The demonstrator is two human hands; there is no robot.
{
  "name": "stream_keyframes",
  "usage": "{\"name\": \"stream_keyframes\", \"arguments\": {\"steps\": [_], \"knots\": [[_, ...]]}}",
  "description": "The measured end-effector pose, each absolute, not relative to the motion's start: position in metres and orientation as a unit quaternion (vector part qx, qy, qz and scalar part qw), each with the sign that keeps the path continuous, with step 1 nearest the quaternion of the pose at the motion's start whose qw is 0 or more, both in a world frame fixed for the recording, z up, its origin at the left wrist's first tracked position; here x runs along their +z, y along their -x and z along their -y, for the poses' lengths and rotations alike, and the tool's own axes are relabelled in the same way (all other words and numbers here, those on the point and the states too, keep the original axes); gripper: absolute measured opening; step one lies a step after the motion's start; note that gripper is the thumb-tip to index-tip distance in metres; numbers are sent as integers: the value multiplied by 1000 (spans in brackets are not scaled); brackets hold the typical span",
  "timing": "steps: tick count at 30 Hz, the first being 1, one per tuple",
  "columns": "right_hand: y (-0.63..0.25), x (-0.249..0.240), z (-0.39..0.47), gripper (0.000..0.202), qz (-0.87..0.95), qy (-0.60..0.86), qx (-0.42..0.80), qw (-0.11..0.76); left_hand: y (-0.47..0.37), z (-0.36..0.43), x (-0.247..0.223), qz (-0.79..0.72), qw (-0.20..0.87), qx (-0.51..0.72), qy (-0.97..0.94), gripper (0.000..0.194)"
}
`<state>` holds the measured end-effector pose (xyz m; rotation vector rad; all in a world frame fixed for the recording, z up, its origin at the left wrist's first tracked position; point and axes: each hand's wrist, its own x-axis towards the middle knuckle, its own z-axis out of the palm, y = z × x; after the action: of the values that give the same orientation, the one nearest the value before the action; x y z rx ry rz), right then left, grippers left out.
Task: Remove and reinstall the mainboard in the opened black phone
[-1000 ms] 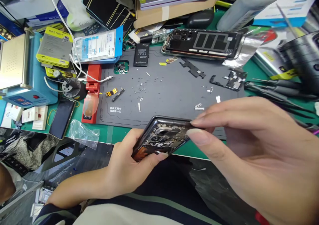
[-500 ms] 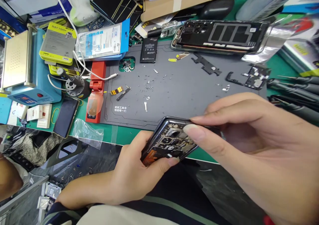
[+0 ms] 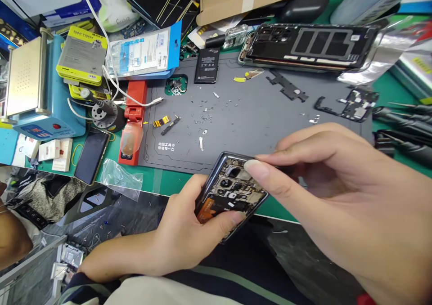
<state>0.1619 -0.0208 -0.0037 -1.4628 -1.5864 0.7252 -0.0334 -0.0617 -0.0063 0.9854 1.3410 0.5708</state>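
An opened phone (image 3: 232, 192) with its camera modules and boards bare is held tilted over the front edge of the mat. My left hand (image 3: 192, 224) grips its lower left end, thumb across the orange-labelled part and fingers behind. At the phone's top right corner, my right hand (image 3: 324, 183) has thumb and forefinger pinched together; whether something small lies between them is hidden. Behind, on the grey mat (image 3: 243, 129), are loose screws (image 3: 206, 117), a black battery (image 3: 207, 65), a black bracket (image 3: 286, 86) and another black frame part (image 3: 354, 105).
A larger opened phone (image 3: 307, 47) lies at the back right. On the left are a red tool (image 3: 133, 120), a dark phone (image 3: 92, 155), a blue machine (image 3: 64, 102) and yellow battery boxes (image 3: 83, 53). Screwdrivers (image 3: 405, 120) lie right. Another person's arm (image 3: 13, 233) shows far left.
The view has shifted slightly, moving the bench items a little right. The phone's inner face is turned more towards the camera and looks sharper. Both hands keep nearly the same places.
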Motion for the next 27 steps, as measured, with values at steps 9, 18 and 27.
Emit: {"name": "stream_keyframes", "arguments": {"steps": [9,18,27], "knots": [[-169,-2,15,13,641,568,332,395,33,52,-4,-517,751,266,-314,42],[-173,-1,26,11,600,614,364,361,30,46,3,-488,815,240,-200,62],[-180,-7,27,15,587,619,386,351,31,45,5,-474,824,230,-209,64]]}}
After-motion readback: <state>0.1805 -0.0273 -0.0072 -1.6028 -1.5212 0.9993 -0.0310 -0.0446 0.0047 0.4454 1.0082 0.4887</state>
